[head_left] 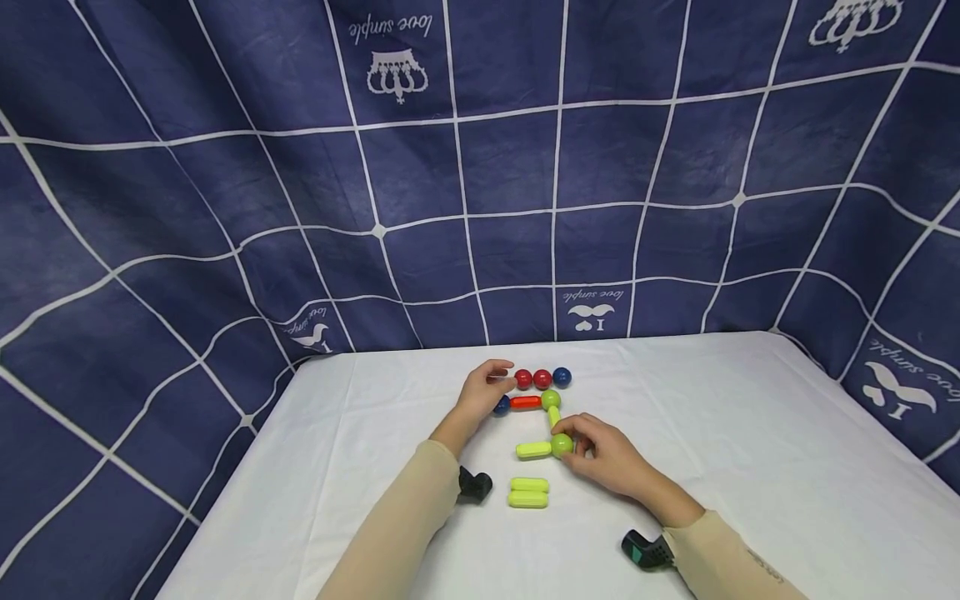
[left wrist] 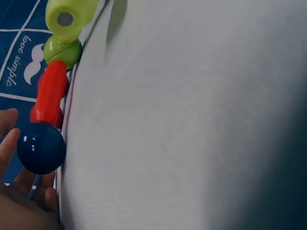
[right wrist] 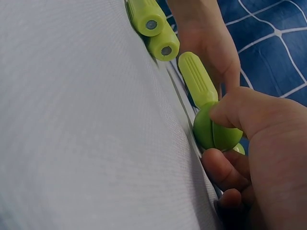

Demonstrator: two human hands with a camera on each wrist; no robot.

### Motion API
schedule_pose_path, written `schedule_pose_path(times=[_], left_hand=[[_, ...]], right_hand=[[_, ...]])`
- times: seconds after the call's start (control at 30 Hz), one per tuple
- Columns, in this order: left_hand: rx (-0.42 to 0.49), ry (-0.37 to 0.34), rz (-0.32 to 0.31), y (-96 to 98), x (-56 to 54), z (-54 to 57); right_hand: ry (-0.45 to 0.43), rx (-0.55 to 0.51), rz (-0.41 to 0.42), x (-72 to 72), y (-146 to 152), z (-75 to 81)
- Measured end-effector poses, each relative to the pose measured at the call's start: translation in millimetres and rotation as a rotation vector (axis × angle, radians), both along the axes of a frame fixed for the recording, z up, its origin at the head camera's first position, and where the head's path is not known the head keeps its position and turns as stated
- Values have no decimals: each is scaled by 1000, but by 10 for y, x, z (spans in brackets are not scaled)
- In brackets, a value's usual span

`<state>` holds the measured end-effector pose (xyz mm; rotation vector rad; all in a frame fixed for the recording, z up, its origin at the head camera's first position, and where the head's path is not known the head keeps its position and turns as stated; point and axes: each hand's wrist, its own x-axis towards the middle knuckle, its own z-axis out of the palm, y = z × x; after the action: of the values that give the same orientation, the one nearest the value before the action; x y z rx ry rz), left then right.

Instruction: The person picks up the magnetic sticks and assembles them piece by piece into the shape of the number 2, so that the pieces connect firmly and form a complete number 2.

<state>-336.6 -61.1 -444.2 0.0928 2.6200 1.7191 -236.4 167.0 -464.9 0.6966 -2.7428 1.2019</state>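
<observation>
A magnetic chain lies on the white table: a blue ball (head_left: pixel 501 405), a red rod (head_left: pixel 526 402), a green ball (head_left: pixel 551 400), a yellow-green rod (head_left: pixel 554 417), a second green ball (head_left: pixel 562 445) and another yellow-green rod (head_left: pixel 533 450). My right hand (head_left: pixel 606 454) pinches the second green ball, thumb on its top and fingers at its side in the right wrist view. At the chain's blue end, my left hand (head_left: pixel 482 392) has loosely bent fingers around the blue ball (left wrist: pixel 41 148), with nothing gripped.
Behind the chain sit two red balls (head_left: pixel 532 379) and another blue ball (head_left: pixel 562 377) in a row. Two loose yellow-green rods (head_left: pixel 528 492) lie side by side nearer the front. A dark blue gridded curtain (head_left: pixel 510 167) hangs behind the table (head_left: pixel 720 417).
</observation>
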Motion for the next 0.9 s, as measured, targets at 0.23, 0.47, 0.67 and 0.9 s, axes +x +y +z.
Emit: schedule_pose_path(times=[0.23,0.47,0.67,0.9], left_hand=[[-32,-49,3,39,-55,-41],[-127,-74,22,65,-79,1],[-246,-49,15,134,-83,21],[-327,-38,44,184,-52,24]], right_hand=[[-13,-3,-6,8,-9,7],[-11,17,-4,-5,-19,7],[-9,19,-10,-8,-3,22],[-8,9,-6,6,-5,0]])
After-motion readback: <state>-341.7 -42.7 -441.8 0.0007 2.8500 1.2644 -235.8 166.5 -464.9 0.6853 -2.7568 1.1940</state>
